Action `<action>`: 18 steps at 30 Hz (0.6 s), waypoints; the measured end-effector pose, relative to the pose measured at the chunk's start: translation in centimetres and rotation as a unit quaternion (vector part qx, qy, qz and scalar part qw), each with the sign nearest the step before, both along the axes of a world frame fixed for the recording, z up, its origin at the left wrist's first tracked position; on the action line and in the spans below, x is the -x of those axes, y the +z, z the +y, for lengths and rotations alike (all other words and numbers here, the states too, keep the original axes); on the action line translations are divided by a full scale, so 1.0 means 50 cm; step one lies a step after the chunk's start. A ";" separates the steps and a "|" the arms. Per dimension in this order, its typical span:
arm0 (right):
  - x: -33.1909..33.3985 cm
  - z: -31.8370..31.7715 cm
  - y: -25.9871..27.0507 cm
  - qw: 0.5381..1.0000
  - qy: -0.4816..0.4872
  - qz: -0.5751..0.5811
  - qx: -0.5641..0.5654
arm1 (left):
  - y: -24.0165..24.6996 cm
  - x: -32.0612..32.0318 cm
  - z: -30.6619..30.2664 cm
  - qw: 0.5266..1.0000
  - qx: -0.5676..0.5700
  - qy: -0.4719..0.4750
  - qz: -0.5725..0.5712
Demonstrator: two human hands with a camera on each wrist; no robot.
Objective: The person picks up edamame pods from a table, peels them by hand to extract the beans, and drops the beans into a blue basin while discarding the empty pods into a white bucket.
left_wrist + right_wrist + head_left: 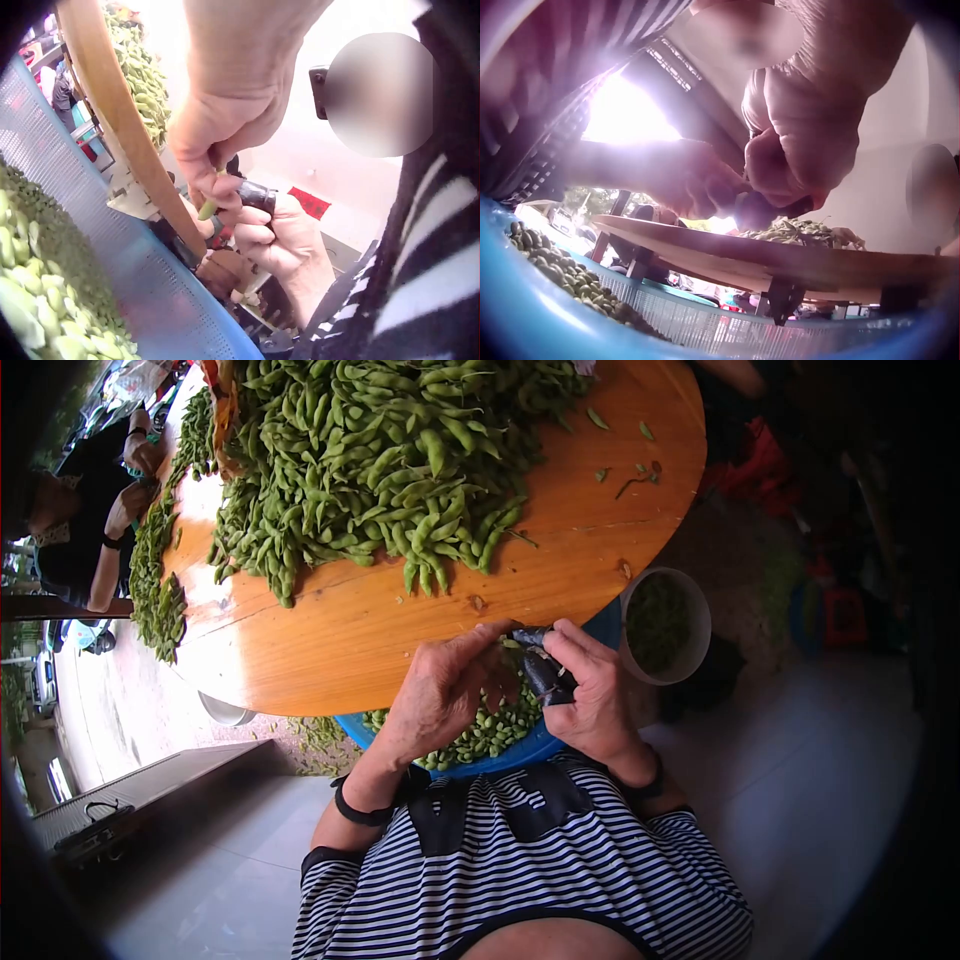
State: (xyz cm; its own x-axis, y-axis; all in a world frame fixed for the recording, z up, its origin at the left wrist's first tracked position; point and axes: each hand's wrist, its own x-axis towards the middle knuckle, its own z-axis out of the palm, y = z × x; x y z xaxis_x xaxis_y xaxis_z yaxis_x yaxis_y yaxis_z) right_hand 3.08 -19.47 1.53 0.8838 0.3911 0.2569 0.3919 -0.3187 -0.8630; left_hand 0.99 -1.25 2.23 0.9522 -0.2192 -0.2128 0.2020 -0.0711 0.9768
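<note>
Over the blue basket at the wooden tabletop's near edge, the left hand pinches an edamame pod; the right hand curls beside it, grip unclear. Heaped pods cover the far middle; past the left edge, another person.

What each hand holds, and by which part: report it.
The left hand pinches a green pod partway along, one end poking out; whether the right hand holds anything cannot be told.

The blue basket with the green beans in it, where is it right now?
In the head view, the blue basket is at lower middle, below the left hand and right hand, between the wooden table and the striped shirt.
</note>
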 end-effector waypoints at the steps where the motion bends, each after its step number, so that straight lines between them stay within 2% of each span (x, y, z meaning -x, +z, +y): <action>1: 0.009 0.002 -0.004 0.999 -0.012 -0.042 0.029 | -0.006 0.001 -0.005 1.000 0.001 0.000 0.000; 4: 0.035 0.024 -0.006 0.995 -0.049 -0.048 0.079 | -0.014 0.006 -0.021 0.997 0.058 0.046 0.033; 7: 0.039 0.028 -0.006 0.993 -0.036 -0.070 0.083 | -0.015 0.009 -0.041 0.988 0.094 0.115 0.041; 14: 0.042 0.034 -0.010 0.990 -0.008 -0.100 0.096 | -0.027 0.023 -0.074 0.979 0.037 0.199 0.001; 16: 0.039 0.040 -0.012 0.989 -0.032 -0.112 0.091 | -0.032 0.025 -0.082 0.965 0.139 0.223 0.025; 18: 0.036 0.045 -0.016 0.987 -0.056 -0.124 0.085 | -0.028 0.023 -0.080 0.963 0.159 0.213 0.038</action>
